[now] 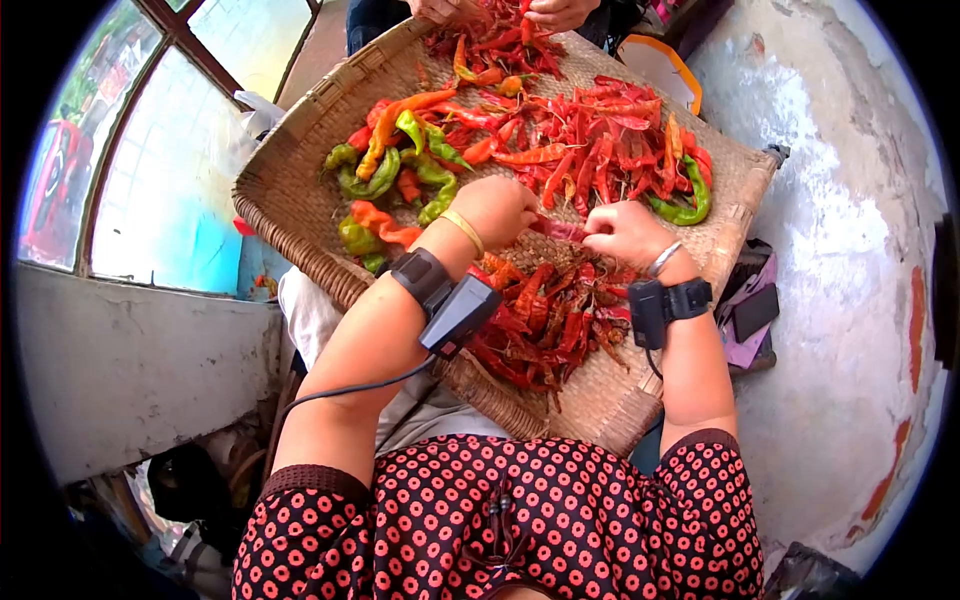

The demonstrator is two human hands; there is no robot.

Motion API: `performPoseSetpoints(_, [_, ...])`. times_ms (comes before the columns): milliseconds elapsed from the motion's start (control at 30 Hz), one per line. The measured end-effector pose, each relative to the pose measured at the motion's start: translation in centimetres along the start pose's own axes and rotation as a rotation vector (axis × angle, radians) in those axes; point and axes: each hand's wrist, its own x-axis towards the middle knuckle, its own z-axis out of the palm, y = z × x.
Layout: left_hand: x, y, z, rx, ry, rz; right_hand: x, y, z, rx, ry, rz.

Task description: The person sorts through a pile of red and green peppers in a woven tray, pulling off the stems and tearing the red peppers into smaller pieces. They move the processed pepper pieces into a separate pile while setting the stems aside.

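Observation:
My left hand (pixel 492 213) and my right hand (pixel 628 238) are close together over the middle of a woven bamboo tray (pixel 640 408). Both have their fingers closed in a pinch, with a dried red chili pepper (pixel 566 231) stretched between them. The fingertips are partly hidden. Below my hands lies a heap of dark red dried chilies (pixel 560 325). Beyond them spreads a larger pile of bright red chilies (pixel 610 130). Green and orange peppers (pixel 378 172) lie left of my left hand, and a green chili (pixel 690 195) rests at the right.
Across the tray, another person's hands (pixel 560 12) are at a further red chili heap. A window (pixel 165 170) stands at the left, a worn plaster wall (pixel 840 250) at the right. A dark flat object (pixel 755 312) lies right of the tray. Cabled devices (pixel 462 312) are strapped to my wrists.

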Motion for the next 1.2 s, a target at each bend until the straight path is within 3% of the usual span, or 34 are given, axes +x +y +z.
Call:
performPoseSetpoints(67, [0.1,-0.2,-0.1,0.063,0.024,-0.035,-0.3,1.2,-0.8,0.183,0.069,-0.034])
performPoseSetpoints(133, [0.0,0.0,-0.2,0.008,0.136,-0.111,-0.2,1.8,-1.4,0.388,0.156,0.101])
performPoseSetpoints(200, [-0.1,-0.2,0.2,0.01,0.158,-0.083,0.2,2.0,-1.0,0.661,0.428,0.162])
performPoseSetpoints(267, [0.0,0.0,0.3,0.125,-0.019,-0.037,0.7,3.1,-0.4,0.231,0.553,0.153])
performPoseSetpoints(333, [-0.1,0.2,0.0,0.112,-0.13,-0.049,0.5,2.1,-0.2,-0.052,0.315,0.156])
performPoseSetpoints(433, [-0.7,0.6,0.0,0.174,-0.227,-0.012,1.0,-0.9,0.8,-0.457,-0.036,0.387])
performPoseSetpoints(567, [-0.9,0.2,0.2,0.275,-0.195,-0.048,1.2,-1.6,1.8,-0.597,0.018,0.441])
performPoseSetpoints(800, [-0.6,0.0,1.1,0.379,-0.191,-0.127,1.5,0.2,2.2,-0.484,0.064,0.477])
performPoseSetpoints(933, [-0.6,-0.1,0.9,0.367,-0.156,-0.042,1.7,1.2,1.2,-0.112,0.273,0.223])
performPoseSetpoints(1033, [-0.7,0.2,0.2,0.236,-0.039,0.063,1.4,0.3,-0.5,0.453,0.298,0.216])
performPoseSetpoints(1067, [-0.6,0.5,-0.2,0.03,0.103,0.123,1.2,-0.2,-1.0,0.558,0.37,0.245])
performPoseSetpoints(1100, [-0.6,0.7,-0.5,-0.177,0.244,0.181,1.1,-0.5,-1.5,0.522,0.392,0.276])
performPoseSetpoints(1133, [-0.4,0.8,-0.6,-0.181,0.247,0.177,1.1,-0.5,-1.9,0.486,0.415,0.306])
performPoseSetpoints(1167, [-0.1,0.8,-0.7,-0.435,0.26,0.093,1.0,0.3,-2.1,0.483,0.412,0.307])
performPoseSetpoints(1200, [0.2,0.8,-0.8,-0.689,0.271,0.007,0.9,1.8,-2.1,0.092,0.336,0.146])
